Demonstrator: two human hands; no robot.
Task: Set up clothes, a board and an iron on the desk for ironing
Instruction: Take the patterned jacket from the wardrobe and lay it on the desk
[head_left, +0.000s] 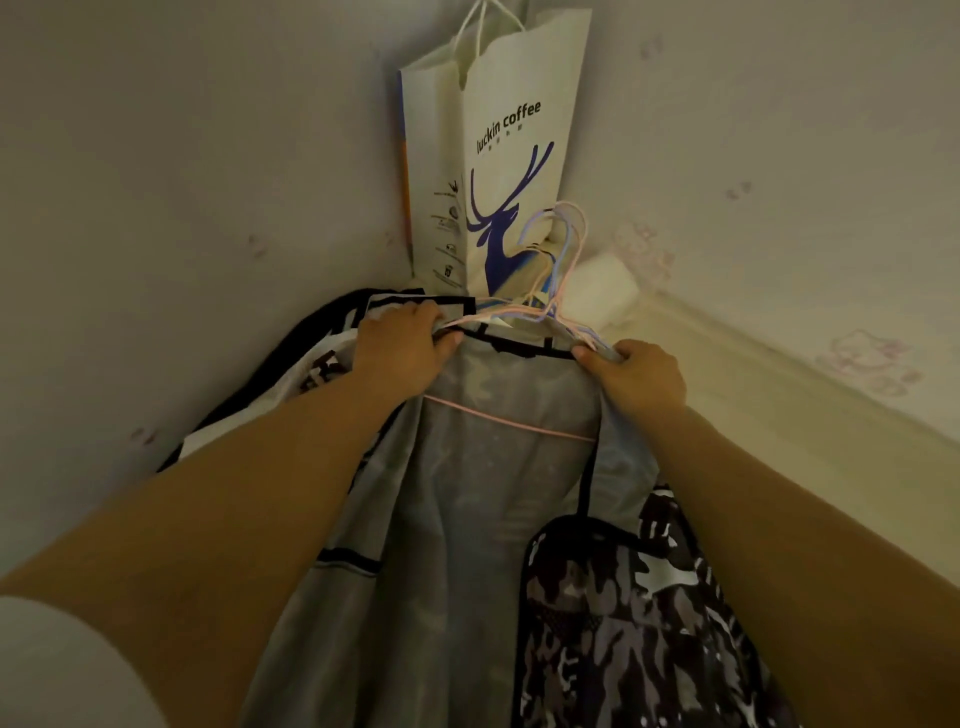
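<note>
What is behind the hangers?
A white paper bag with a blue deer stands behind the hangers, in the wall corner. Its bottom is hidden by the clothes.

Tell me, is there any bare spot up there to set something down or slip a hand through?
Little. Both the left hand and right hand grip the grey garment at its hangers. That corner is crowded by the paper bag and a white bundle. Only the pale ledge right of the right hand shows bare.
</note>
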